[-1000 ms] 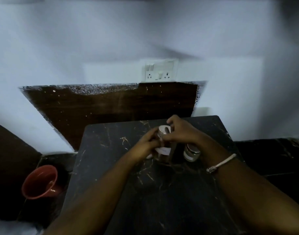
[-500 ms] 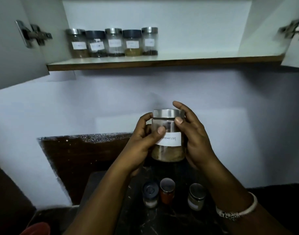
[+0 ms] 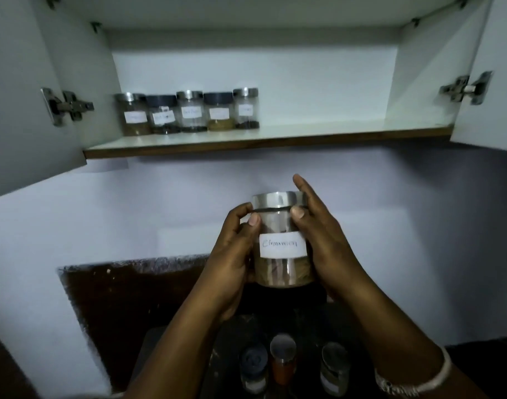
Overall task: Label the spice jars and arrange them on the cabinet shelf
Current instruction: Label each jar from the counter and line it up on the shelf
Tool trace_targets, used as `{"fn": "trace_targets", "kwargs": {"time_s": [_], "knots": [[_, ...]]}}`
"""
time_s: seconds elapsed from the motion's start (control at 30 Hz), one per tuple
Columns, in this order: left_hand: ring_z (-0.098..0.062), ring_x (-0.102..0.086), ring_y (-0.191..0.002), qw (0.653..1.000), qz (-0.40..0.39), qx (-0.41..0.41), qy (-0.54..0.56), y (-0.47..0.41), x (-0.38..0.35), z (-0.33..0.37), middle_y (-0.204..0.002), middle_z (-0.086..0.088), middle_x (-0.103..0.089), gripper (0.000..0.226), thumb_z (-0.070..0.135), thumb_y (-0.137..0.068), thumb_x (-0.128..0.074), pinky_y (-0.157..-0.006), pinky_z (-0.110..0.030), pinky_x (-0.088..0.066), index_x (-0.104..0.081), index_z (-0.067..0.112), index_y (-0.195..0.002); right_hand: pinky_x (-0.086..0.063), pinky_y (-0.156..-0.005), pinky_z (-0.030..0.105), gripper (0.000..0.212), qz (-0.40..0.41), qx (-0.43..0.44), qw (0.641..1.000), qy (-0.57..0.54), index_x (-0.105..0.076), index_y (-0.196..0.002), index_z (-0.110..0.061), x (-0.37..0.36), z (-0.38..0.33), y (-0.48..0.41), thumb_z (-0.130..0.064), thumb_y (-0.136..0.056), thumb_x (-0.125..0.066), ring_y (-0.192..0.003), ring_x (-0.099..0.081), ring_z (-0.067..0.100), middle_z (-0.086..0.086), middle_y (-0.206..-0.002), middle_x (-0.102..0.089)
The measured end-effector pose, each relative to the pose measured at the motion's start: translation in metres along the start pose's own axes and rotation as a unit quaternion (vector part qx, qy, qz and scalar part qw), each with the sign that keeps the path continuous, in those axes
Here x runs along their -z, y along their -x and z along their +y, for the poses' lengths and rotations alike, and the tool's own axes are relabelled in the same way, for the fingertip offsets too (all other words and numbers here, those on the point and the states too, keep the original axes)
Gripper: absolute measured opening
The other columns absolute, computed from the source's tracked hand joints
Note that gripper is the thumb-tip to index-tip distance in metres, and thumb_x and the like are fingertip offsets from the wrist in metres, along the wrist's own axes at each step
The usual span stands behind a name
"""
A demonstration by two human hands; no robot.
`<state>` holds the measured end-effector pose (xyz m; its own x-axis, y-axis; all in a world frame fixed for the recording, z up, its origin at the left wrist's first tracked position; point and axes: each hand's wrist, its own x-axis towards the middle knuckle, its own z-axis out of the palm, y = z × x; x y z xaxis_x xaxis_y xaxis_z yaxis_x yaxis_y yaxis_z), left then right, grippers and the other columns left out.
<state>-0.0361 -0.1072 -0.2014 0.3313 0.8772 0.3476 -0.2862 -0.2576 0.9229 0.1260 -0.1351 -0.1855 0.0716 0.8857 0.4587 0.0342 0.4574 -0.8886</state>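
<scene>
Both hands hold up a glass spice jar (image 3: 282, 269) with a steel lid and a white handwritten label. My left hand (image 3: 232, 254) wraps its left side, my right hand (image 3: 324, 240) its right side, thumbs near the lid. The jar is upright, below the open cabinet shelf (image 3: 304, 133). Several labelled jars (image 3: 189, 112) stand in a row at the shelf's left. Three more jars (image 3: 286, 361) stand on the dark counter below my hands.
The cabinet doors hang open at the left (image 3: 30, 110) and right (image 3: 494, 82), with metal hinges inside. The right part of the shelf is bare white board. A dark backsplash panel (image 3: 125, 298) sits under the pale wall.
Both hands lifted the jar off the counter and raised it toward the cabinet. The view tilted up, so the shelf and its row of jars now show fully.
</scene>
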Motion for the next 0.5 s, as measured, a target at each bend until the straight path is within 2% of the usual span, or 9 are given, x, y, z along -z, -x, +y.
{"fn": "trace_targets", "kwargs": {"time_s": [0.07,0.13,0.2,0.23,0.27,0.33,0.4,0.47,0.5], "knots": [[-0.019,-0.072,-0.112,0.999,0.004,-0.031,-0.028,-0.013,-0.004,0.018,-0.128,0.000,-0.070,0.050,0.058,-0.088,-0.058,-0.077,-0.036,-0.062,-0.057,0.039,-0.134,-0.055,-0.091,0.018,0.080,-0.013,0.013,0.997,0.070,-0.029,-0.151,-0.060,0.009,-0.015,-0.015,-0.068,-0.077,-0.059,-0.122,-0.059,-0.002,-0.016,-0.143,-0.050],[-0.013,-0.073,-0.108,0.997,0.004,-0.059,-0.055,-0.033,-0.010,0.040,-0.125,0.004,-0.071,0.047,0.059,-0.088,-0.058,-0.070,-0.032,-0.062,-0.059,0.041,-0.131,-0.051,-0.102,0.021,0.088,-0.021,0.042,0.997,0.064,-0.030,-0.153,-0.056,0.017,-0.035,-0.037,-0.068,-0.073,-0.064,-0.128,-0.056,-0.005,-0.022,-0.145,-0.051],[-0.009,-0.074,-0.104,0.993,0.001,-0.089,-0.078,-0.065,-0.018,0.065,-0.122,0.008,-0.073,0.040,0.056,-0.095,-0.056,-0.066,-0.029,-0.061,-0.059,0.040,-0.132,-0.053,-0.096,0.015,0.086,0.005,0.081,0.995,0.058,-0.036,-0.155,-0.044,0.024,-0.056,-0.070,-0.058,-0.078,-0.071,-0.122,-0.059,-0.011,-0.025,-0.137,-0.058],[-0.008,-0.074,-0.102,0.989,0.010,-0.105,-0.100,-0.084,-0.022,0.078,-0.121,0.009,-0.073,0.037,0.053,-0.099,-0.054,-0.066,-0.028,-0.061,-0.058,0.039,-0.133,-0.056,-0.090,0.015,0.080,0.028,0.094,0.993,0.062,-0.040,-0.154,-0.038,0.028,-0.066,-0.090,-0.053,-0.083,-0.073,-0.117,-0.064,-0.007,-0.021,-0.131,-0.062],[-0.009,-0.075,-0.099,0.985,0.025,-0.120,-0.122,-0.106,-0.025,0.090,-0.119,0.008,-0.074,0.036,0.050,-0.101,-0.054,-0.066,-0.029,-0.063,-0.058,0.037,-0.134,-0.060,-0.088,0.022,0.071,0.055,0.098,0.991,0.068,-0.046,-0.151,-0.032,0.032,-0.074,-0.112,-0.048,-0.087,-0.073,-0.112,-0.068,0.001,-0.012,-0.125,-0.065],[-0.018,-0.075,-0.099,0.974,0.047,-0.141,-0.171,-0.156,-0.030,0.111,-0.116,0.004,-0.072,0.035,0.047,-0.103,-0.054,-0.074,-0.041,-0.066,-0.058,0.034,-0.135,-0.063,-0.091,0.041,0.054,0.098,0.090,0.988,0.073,-0.056,-0.137,-0.020,0.040,-0.085,-0.162,-0.043,-0.091,-0.073,-0.109,-0.071,0.016,0.003,-0.123,-0.068],[-0.028,-0.072,-0.107,0.967,0.055,-0.127,-0.214,-0.208,-0.029,0.126,-0.119,0.001,-0.071,0.033,0.046,-0.103,-0.053,-0.089,-0.052,-0.060,-0.058,0.034,-0.134,-0.061,-0.094,0.047,0.044,0.115,0.073,0.988,0.071,-0.059,-0.124,-0.012,0.045,-0.089,-0.211,-0.039,-0.093,-0.072,-0.107,-0.071,0.020,0.008,-0.120,-0.070],[-0.027,-0.070,-0.107,0.966,0.059,-0.088,-0.236,-0.256,-0.025,0.128,-0.123,0.001,-0.070,0.034,0.044,-0.104,-0.053,-0.093,-0.051,-0.059,-0.060,0.032,-0.134,-0.061,-0.083,0.041,0.035,0.118,0.048,0.987,0.099,-0.060,-0.117,-0.011,0.047,-0.085,-0.255,-0.038,-0.095,-0.068,-0.098,-0.070,0.017,0.008,-0.117,-0.070],[-0.022,-0.068,-0.101,0.965,0.062,-0.070,-0.244,-0.277,-0.021,0.126,-0.123,0.000,-0.069,0.033,0.042,-0.104,-0.052,-0.088,-0.044,-0.059,-0.062,0.028,-0.132,-0.056,-0.073,0.033,0.031,0.113,0.031,0.985,0.126,-0.060,-0.114,-0.012,0.047,-0.080,-0.272,-0.038,-0.097,-0.065,-0.091,-0.067,0.013,0.006,-0.115,-0.070]]}}
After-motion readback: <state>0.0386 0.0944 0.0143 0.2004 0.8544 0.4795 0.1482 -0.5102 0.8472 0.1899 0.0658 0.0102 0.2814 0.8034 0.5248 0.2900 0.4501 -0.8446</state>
